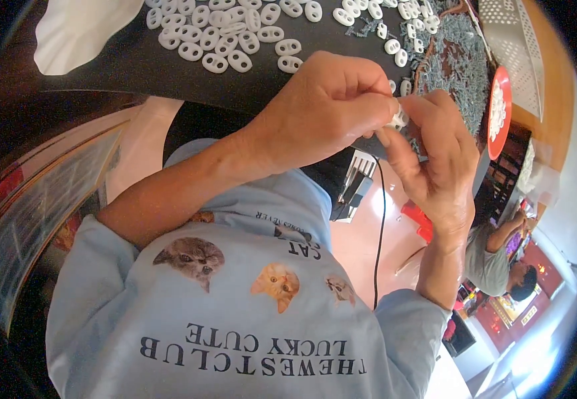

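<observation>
Close together above the table's front edge, my left hand (328,110) and my right hand (438,153) meet at the fingertips. Between them they pinch a small white plastic piece (399,120), mostly hidden by the fingers. Just beyond my hands lie many loose white oval plastic pieces with two holes (227,45), spread over the dark tabletop (115,81). A heap of small grey metal springs (458,76) sits beyond my right hand, with a few white pieces along its left side.
A red dish (499,113) of small white parts stands at the table's right edge, near a white perforated basket (511,46). A white sheet-like thing (79,33) lies at the far left. A black cable (379,233) hangs below. Another person (494,263) works at the right.
</observation>
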The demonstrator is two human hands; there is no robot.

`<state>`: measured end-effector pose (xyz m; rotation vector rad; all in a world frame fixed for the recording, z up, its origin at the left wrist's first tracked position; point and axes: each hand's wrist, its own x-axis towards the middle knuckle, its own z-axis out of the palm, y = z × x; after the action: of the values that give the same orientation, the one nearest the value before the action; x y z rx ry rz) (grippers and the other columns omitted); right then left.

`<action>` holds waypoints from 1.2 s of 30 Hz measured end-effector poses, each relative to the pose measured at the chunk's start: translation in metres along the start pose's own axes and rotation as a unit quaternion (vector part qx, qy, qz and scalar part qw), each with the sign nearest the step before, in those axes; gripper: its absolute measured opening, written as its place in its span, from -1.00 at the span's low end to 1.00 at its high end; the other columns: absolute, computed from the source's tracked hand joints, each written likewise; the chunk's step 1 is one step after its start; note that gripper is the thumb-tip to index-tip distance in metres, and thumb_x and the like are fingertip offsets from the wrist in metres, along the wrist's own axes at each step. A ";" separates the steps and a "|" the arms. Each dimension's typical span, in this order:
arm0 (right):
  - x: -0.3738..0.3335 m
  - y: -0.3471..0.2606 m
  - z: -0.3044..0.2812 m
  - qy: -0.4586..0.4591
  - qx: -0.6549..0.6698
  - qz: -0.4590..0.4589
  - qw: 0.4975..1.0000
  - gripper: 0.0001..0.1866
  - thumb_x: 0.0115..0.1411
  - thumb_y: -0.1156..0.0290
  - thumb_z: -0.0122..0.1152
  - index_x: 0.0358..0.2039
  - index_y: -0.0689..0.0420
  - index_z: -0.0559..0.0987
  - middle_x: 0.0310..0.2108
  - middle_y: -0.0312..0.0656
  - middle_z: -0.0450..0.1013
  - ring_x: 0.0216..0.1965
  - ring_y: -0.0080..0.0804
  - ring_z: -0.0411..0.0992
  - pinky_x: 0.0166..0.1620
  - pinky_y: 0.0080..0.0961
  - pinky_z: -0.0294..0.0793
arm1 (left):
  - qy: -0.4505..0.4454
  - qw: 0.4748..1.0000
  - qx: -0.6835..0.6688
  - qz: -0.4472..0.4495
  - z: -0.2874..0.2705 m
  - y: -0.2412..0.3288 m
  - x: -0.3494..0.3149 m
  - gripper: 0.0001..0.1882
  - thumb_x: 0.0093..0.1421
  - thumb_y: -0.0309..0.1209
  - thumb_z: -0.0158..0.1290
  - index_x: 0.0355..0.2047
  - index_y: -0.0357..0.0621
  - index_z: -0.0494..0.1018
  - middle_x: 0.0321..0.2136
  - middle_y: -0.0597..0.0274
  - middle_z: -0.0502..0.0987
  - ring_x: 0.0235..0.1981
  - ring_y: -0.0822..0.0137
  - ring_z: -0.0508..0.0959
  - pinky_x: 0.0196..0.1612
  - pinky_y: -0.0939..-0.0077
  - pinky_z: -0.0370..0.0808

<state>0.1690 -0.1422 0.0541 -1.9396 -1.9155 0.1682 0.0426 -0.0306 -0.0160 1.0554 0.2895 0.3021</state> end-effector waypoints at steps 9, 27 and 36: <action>-0.001 0.002 0.000 -0.012 0.008 -0.005 1.000 -0.69 -0.01 0.45 0.32 -0.27 0.26 0.46 -0.42 -0.12 0.34 -0.51 -0.30 0.36 -0.46 -0.51 0.39 | 0.004 1.000 0.020 0.021 0.000 -0.004 0.001 -0.84 0.19 -0.40 0.01 -0.49 -0.21 0.45 -0.71 0.44 0.35 -0.71 0.67 0.30 -0.67 0.75 0.17; 0.000 0.015 0.014 -0.050 -0.173 -0.096 0.979 -0.68 -0.02 0.28 0.31 -0.51 0.14 0.34 -0.58 -0.20 0.23 -0.64 -0.32 0.34 -0.65 -0.43 0.34 | -0.016 0.998 0.057 0.017 0.001 -0.004 0.002 -0.84 0.16 -0.46 -0.05 -0.54 -0.23 0.42 -0.71 0.44 0.34 -0.66 0.66 0.31 -0.62 0.72 0.19; -0.004 0.026 0.021 -0.033 -0.119 -0.126 0.984 -0.72 -0.04 0.37 0.29 -0.58 0.15 0.33 -0.63 -0.19 0.21 -0.68 -0.32 0.33 -0.68 -0.43 0.33 | -0.027 0.985 0.166 0.041 0.001 -0.006 0.006 -0.82 0.14 -0.45 -0.13 -0.57 -0.26 0.30 -0.67 0.39 0.30 -0.58 0.60 0.27 -0.53 0.63 0.22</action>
<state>0.1850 -0.1407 0.0248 -1.8314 -2.2940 -0.0741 0.0487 -0.0320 -0.0214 1.4045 0.2525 0.3041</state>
